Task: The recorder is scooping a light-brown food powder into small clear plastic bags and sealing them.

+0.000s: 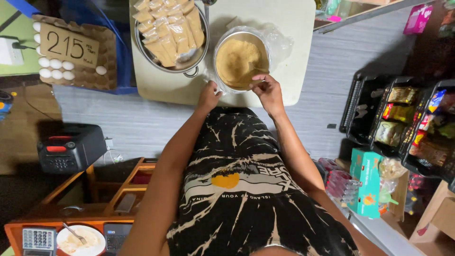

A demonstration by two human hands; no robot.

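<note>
A metal bowl (241, 37) lined with clear plastic holds tan-brown powder on a small cream table (294, 28). My right hand (267, 90) rests at the bowl's near right rim, fingers pinched on a small scoop or spoon handle in the powder; the tool is hard to make out. My left hand (209, 95) touches the plastic at the bowl's near left edge, fingers closed on it. Beside the bowl, a larger metal pot (193, 59) is full of small clear bags of the same powder (167, 28).
An egg tray (90, 73) with a cardboard sign sits far left. A black and red device (68, 149) and a wooden desk (76, 218) with calculators and a plate of food are lower left. Black crates of packaged snacks (403, 118) stand at right.
</note>
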